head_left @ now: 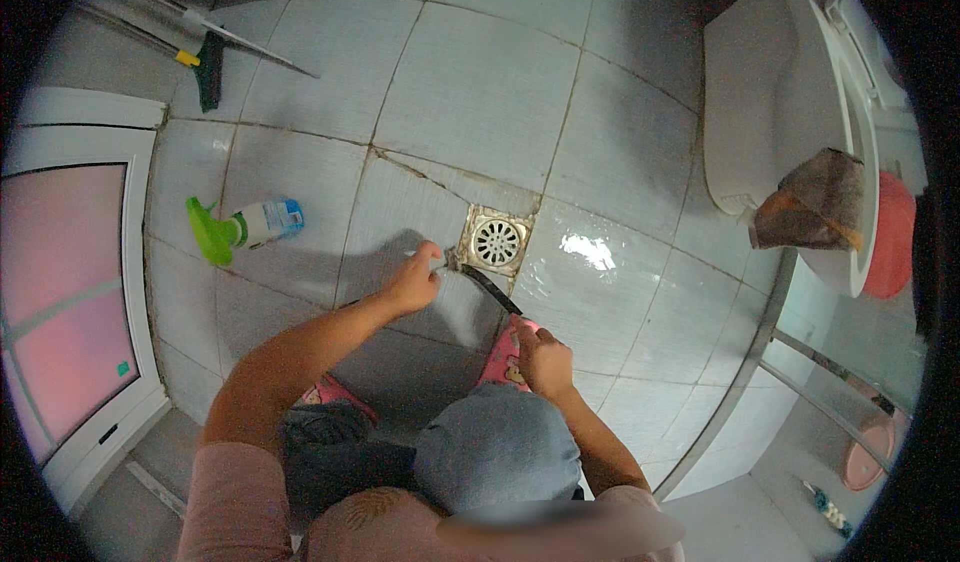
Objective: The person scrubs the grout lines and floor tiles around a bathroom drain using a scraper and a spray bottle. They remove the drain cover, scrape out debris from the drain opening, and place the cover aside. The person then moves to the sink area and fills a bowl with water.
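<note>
One right hand [545, 362], slim black tool [492, 290], square slotted metal drain [497, 243]

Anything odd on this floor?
Yes. A dark, ragged line, possibly a crack, runs toward the drain, too uneven for a clean joint. The spray bottle lies on its side. A shiny patch right of the drain looks wet.

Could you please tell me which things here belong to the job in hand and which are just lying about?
Likely in use:
- black tool, in the right hand
- floor drain, beside the tool's far end and near the left hand

Apparently just lying about:
- spray bottle, on its side
- squeegee
- brown towel
- pink basin
</note>
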### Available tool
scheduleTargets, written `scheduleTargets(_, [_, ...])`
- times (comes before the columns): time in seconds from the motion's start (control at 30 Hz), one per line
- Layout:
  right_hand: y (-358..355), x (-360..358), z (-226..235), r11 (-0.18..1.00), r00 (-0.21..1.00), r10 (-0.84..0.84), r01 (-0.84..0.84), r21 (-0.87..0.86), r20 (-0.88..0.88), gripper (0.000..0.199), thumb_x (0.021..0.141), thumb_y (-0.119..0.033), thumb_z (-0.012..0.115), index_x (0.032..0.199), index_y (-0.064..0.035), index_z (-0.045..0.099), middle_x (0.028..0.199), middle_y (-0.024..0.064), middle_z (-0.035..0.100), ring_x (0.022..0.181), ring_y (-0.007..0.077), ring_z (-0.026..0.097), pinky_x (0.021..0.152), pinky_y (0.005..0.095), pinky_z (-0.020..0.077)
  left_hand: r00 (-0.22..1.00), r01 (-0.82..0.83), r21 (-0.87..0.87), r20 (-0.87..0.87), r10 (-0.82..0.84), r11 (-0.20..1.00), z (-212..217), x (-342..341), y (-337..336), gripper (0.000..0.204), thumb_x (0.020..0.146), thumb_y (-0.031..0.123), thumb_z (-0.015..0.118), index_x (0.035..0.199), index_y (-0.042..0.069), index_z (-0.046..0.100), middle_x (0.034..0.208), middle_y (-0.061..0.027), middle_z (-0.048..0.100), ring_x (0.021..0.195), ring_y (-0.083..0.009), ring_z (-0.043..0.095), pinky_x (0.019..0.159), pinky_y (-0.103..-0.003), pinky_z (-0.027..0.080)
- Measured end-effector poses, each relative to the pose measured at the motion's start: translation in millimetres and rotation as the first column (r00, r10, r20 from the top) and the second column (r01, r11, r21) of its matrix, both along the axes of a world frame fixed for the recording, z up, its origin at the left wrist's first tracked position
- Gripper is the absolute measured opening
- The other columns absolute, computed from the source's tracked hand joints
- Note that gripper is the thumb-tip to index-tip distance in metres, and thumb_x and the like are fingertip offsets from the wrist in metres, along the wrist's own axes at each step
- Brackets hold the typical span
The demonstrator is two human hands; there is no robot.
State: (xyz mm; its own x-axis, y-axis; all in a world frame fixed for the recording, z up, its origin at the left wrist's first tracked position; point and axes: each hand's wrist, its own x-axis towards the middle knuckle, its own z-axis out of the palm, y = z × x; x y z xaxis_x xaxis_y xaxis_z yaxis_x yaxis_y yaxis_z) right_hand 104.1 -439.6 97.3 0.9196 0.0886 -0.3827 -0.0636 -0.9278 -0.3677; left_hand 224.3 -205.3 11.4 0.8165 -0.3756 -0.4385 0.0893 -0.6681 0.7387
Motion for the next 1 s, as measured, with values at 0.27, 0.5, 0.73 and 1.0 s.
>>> scheduleTargets(0.27, [-11.4,-11.5,10.6,0.992,0.996,-0.065,0.058,-0.112,-0.056,0.036,0.075,-0.011,0.051,0.110,-0.0184,0.055,0.064,0.0089,0.054,0.060,0.0261,0.058,0.047,0.0381,0.0454,0.990,-0.095,-0.057,0.097,0.100,0.994,-19.5,-5.2,-8.7,0.032,0.071,0.002,0.052,0.101,0.004,0.041,0.092,-0.0187,0.055,0.085,-0.0357,0.054,0.073,-0.042,0.042])
scheduleTargets(0.5, [-15.0,-15.4,13.5,0.988,0.984,-0.127,0.136,0.068,-0.121,0.054,0.065,-0.031,0.066,0.113,-0.0148,0.049,0.074,0.0125,0.058,0.067,0.0299,0.059,0.055,0.0395,0.0480,0.962,-0.131,0.102,-0.226,0.151,0.986,26.1,-1.8,-19.1,0.030,0.072,0.003,0.051,0.102,0.007,0.046,0.091,-0.0187,0.055,0.079,-0.0335,0.055,0.070,-0.041,0.042])
scheduleTargets(0.73, [2.4,6.1,-21.7,0.998,1.000,-0.022,0.021,0.062,0.007,0.041,0.075,-0.014,0.056,0.116,-0.0183,0.050,0.070,0.0132,0.056,0.060,0.0292,0.058,0.052,0.0392,0.0473,0.987,-0.150,0.084,0.070,0.145,0.985,6.6,1.4,15.9,0.025,0.072,0.003,0.052,0.097,0.005,0.048,0.093,-0.0177,0.055,0.082,-0.0342,0.055,0.071,-0.041,0.043])
scheduleTargets(1.0, [46.4,113.9,-23.4,0.981,0.940,-0.138,0.085,0.177,0.311,0.043,0.076,-0.009,0.053,0.116,-0.0216,0.051,0.066,0.0129,0.054,0.054,0.0317,0.056,0.048,0.0427,0.0455,0.930,-0.345,0.076,0.161,0.329,0.936,33.6,37.0,32.4,0.020,0.069,0.001,0.055,0.088,0.004,0.051,0.079,-0.0134,0.057,0.062,-0.0267,0.056,0.060,-0.037,0.044])
